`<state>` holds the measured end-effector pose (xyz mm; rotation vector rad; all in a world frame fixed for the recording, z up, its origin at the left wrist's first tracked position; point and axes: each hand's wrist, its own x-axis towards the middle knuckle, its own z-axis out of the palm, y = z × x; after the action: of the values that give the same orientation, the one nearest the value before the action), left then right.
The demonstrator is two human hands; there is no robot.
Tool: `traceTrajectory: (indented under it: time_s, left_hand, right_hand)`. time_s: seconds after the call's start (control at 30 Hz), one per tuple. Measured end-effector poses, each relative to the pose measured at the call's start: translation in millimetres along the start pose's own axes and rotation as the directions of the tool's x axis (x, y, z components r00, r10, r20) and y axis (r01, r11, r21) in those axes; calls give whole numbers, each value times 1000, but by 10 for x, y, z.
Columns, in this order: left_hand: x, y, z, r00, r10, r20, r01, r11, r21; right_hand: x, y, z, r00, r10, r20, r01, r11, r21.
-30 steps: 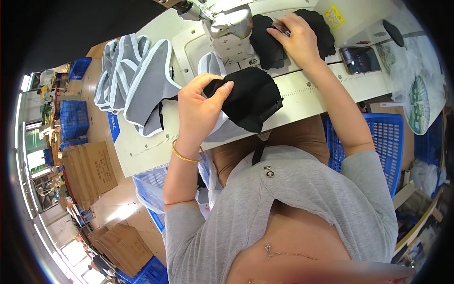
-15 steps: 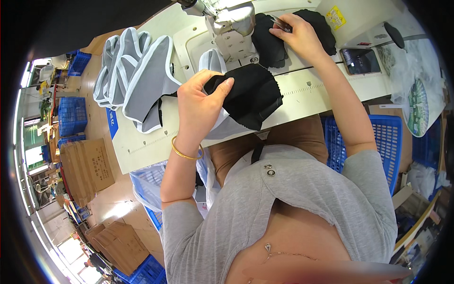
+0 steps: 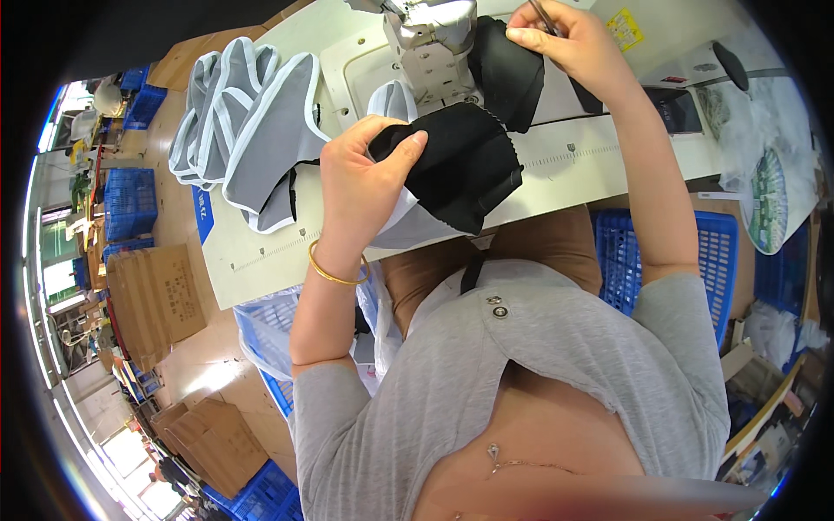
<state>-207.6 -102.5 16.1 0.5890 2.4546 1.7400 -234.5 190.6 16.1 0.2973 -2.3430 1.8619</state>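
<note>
My left hand (image 3: 365, 174) pinches a black fabric piece (image 3: 460, 165) with frayed edges between thumb and fingers, above the front of the sewing table. Under it lies a grey piece with pale binding (image 3: 393, 100), mostly covered. Right of the sewing machine head (image 3: 434, 56), my right hand (image 3: 569, 39) is closed, its thumb and finger at the upper edge of another black fabric piece (image 3: 508, 78). A slim dark metal tool (image 3: 545, 16) is also in that hand; its kind cannot be made out.
Grey pieces with pale binding (image 3: 269, 139) are heaped on the table's left. A phone (image 3: 678, 111) lies at the right, partly behind my forearm. A blue basket (image 3: 712, 260) stands by my right side, and a plastic-lined basket (image 3: 269, 330) below the table's left. Cardboard boxes (image 3: 156, 304) stand farther left.
My right hand has moved up and slightly right, and the black piece at its fingertips has shifted right. My left hand keeps its hold on its black piece, nearly still.
</note>
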Motion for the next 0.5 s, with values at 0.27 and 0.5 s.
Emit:
traceTrajectory:
  time_s: [0.27,0.5]
  left_hand:
    - [-12,57,-48,999,-16,28,15,999,50]
    - [-26,36,-93,998,-51,37,53,996,-75]
  right_hand:
    - [61,246,41,975,-200,-99,157,931,-328]
    - [-453,-548,389,949,-236,209,202,964,172]
